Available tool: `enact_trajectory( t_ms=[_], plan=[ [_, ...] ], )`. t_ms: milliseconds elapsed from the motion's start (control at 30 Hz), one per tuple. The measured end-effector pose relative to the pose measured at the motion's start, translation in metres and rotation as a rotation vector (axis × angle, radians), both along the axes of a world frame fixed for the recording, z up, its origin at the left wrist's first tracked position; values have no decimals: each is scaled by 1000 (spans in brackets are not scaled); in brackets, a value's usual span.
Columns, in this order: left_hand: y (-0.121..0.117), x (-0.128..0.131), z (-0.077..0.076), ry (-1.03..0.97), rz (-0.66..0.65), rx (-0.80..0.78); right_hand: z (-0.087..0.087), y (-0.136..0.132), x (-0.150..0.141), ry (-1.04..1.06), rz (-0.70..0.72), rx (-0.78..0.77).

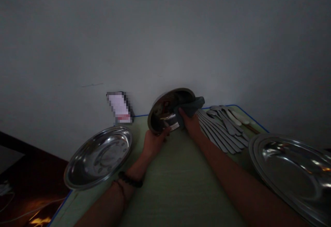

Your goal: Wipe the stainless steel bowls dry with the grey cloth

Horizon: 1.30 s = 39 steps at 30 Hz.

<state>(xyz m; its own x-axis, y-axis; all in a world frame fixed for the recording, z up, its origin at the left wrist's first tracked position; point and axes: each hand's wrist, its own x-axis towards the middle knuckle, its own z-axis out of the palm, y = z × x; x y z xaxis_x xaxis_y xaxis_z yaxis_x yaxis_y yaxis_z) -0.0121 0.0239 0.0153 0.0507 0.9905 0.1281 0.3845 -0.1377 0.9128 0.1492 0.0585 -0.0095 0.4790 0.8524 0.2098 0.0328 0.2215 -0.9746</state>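
Note:
A metal basin (161,108) is tilted on its side above the far part of the table, its hollow facing me. My left hand (155,141) grips its lower rim, thumb on the inside. In my right hand (190,122) is a dark grey-green cloth (190,109), pressed against the basin's right inner side. Part of the basin's inside is hidden by the cloth and hand. Right of my right hand lies a fanned row of flat metal cutlery handles (219,135). A dark beaded bracelet circles my left wrist.
A shiny metal basin (99,160) stands at the table's left edge, another (287,166) at the right. A blurred-out phone (120,107) leans on the wall (160,30). Spoons (230,116) lie at the back right. The green table (176,192) has a blue edge.

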Motion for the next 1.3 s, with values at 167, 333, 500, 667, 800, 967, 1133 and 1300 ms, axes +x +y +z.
enact_trajectory(
  t_ms=[167,333,500,667,800,967,1133,1300],
  plan=[
    [1,2,-5,-115,-37,-28,3,-3,-5,-105,113,9],
    [-1,5,-7,-153,-64,-40,4,-3,-1,-15,6,3],
    [-2,7,-3,-239,-3,-3,1,1,0,52,-71,2],
    [2,6,-7,-315,-120,-70,1,-1,-3,-54,45,39],
    [5,6,-13,-244,-126,-66,1,-3,-3,-63,97,50],
    [2,6,-11,-231,-41,0,-2,0,2,21,-22,34],
    [0,3,-6,-162,-8,81,-3,1,1,27,-38,38],
    [3,2,-6,-108,-66,5,0,-2,0,-84,59,44]
  ],
)
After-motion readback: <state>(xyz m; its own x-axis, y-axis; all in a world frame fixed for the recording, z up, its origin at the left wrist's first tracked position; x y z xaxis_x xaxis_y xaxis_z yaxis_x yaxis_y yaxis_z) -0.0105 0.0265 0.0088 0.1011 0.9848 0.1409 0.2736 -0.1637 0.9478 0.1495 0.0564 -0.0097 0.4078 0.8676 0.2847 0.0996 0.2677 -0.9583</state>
